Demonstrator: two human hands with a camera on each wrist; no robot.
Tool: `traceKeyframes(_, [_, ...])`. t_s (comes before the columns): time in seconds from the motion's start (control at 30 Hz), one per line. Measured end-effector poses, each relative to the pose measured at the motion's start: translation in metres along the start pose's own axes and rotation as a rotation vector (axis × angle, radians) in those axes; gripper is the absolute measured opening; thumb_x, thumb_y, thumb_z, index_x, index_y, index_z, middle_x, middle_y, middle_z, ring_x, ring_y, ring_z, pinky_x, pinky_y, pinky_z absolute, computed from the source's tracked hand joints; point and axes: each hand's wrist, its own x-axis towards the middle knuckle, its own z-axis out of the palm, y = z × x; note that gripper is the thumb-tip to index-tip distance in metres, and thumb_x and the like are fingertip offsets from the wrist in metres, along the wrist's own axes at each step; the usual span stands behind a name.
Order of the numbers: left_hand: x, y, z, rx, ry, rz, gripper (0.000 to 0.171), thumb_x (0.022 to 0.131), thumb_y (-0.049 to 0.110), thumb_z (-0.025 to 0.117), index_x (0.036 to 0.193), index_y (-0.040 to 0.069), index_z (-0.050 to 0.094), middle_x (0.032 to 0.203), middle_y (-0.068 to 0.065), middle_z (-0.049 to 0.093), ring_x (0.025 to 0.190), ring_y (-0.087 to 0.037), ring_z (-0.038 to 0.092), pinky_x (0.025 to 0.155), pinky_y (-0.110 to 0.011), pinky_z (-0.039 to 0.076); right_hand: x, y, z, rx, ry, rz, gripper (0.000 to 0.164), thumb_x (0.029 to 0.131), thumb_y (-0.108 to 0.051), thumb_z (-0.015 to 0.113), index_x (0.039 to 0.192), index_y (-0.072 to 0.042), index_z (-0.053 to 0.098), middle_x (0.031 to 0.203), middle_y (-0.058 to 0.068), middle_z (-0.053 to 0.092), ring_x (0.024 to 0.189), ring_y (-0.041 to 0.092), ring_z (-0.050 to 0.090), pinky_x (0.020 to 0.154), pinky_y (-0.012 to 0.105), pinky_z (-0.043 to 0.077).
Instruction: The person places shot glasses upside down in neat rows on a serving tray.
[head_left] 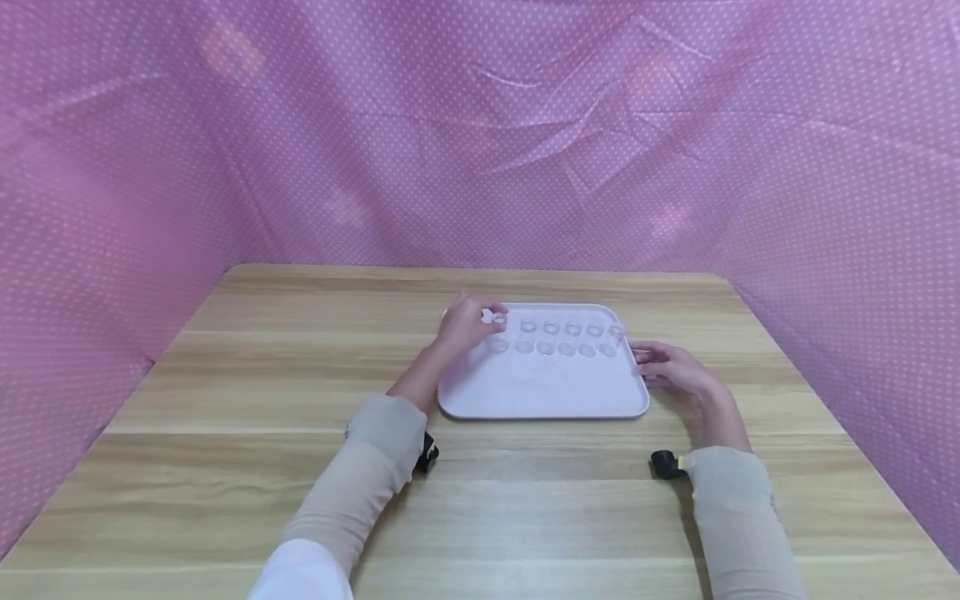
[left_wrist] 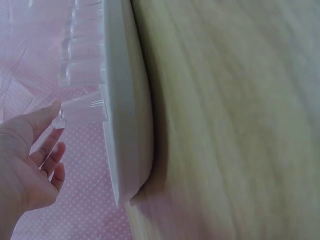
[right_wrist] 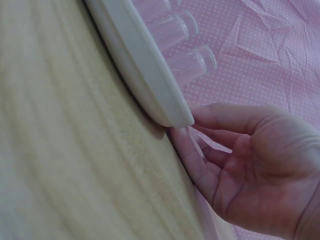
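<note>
A white tray (head_left: 540, 392) lies on the wooden table, bearing a row of several small clear glasses (head_left: 573, 330) that look upside down, thick ends up. At the row's left end my left hand (head_left: 467, 323) pinches the top of the end glass (left_wrist: 82, 110) between thumb and finger; its other fingers curl loosely below, as the left wrist view shows. The glass stands upright against the tray. My right hand (head_left: 675, 367) holds the tray's right edge, fingertips (right_wrist: 185, 142) at the rim and its underside. Closest to this hand is the right-end glass (right_wrist: 192, 65).
Pink dotted cloth (head_left: 480, 150) hangs round the back and both sides of the wooden table (head_left: 487, 508). A small black camera (head_left: 665, 464) sits at the right wrist, and another black device (head_left: 427, 454) at the left.
</note>
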Motion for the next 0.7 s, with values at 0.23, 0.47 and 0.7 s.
traceKeyframes(0.23, [-0.0009, 0.0002, 0.0048, 0.001, -0.015, 0.021, 0.024, 0.078, 0.019, 0.074, 0.102, 0.016, 0.07, 0.106, 0.002, 0.065, 0.092, -0.018, 0.051, 0.082, -0.032, 0.039, 0.0003, -0.0002, -0.0002, -0.001, 0.002, 0.002, 0.054, 0.09, 0.006, 0.047, 0.138, 0.01, 0.025, 0.113, 0.017, 0.049, 0.091, 0.01, 0.056, 0.083, 0.032, 0.048])
traceKeyframes(0.47, [-0.0011, 0.0001, 0.0089, -0.025, -0.008, 0.032, 0.025, 0.076, 0.018, 0.075, 0.1, 0.015, 0.071, 0.103, 0.002, 0.065, 0.091, -0.017, 0.051, 0.077, -0.03, 0.042, 0.0004, -0.0005, -0.0002, -0.003, -0.012, -0.005, 0.054, 0.09, 0.006, 0.047, 0.138, 0.012, 0.023, 0.111, 0.016, 0.049, 0.091, 0.01, 0.056, 0.082, 0.031, 0.049])
traceKeyframes(0.7, [-0.0021, -0.0018, 0.0088, -0.028, -0.014, 0.0, 0.037, 0.076, 0.022, 0.076, 0.111, 0.017, 0.067, 0.103, 0.002, 0.065, 0.093, -0.017, 0.051, 0.077, -0.029, 0.042, 0.0015, 0.0002, 0.0004, -0.006, -0.014, 0.004, 0.054, 0.091, 0.005, 0.047, 0.139, 0.01, 0.024, 0.112, 0.017, 0.049, 0.092, 0.01, 0.055, 0.083, 0.032, 0.048])
